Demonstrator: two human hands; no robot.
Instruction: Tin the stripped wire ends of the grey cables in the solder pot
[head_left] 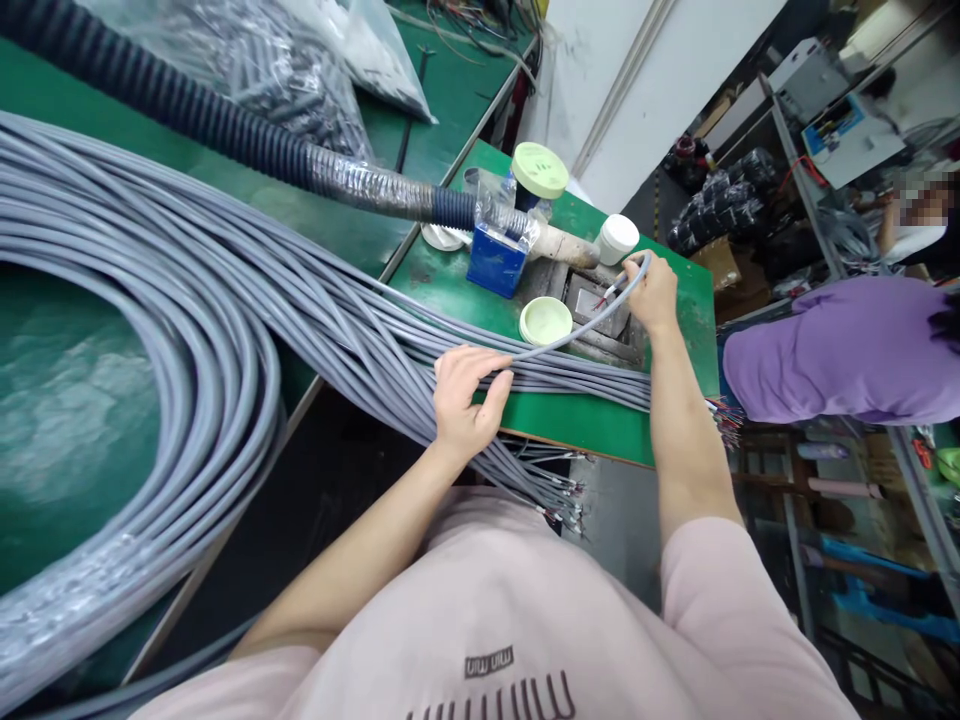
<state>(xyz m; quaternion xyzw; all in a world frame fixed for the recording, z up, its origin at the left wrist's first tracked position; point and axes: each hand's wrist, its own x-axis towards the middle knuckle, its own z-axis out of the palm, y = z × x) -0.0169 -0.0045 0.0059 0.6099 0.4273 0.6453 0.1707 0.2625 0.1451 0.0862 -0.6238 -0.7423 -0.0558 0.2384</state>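
Grey cables [360, 310] run in a thick bundle across the green table. My right hand [651, 292] pinches one grey cable [592, 325] near its end, which bends back to the left. Thin stripped wires [602, 300] at that end hang over a square metal pot [581, 305] with a shiny silver surface. My left hand [469, 395] lies on the bundle, thumb and fingers apart, its fingertips beside the stretch of the pinched cable that rejoins the bundle. Whether they touch that cable, I cannot tell.
A ribbed black hose [187, 100] ends above the pot, by a blue box [496, 262]. Around it stand a shallow pale-green dish [546, 322], a white-lidded jar [619, 238] and a green-lidded tub [540, 170]. A person in purple [840, 350] is at the right.
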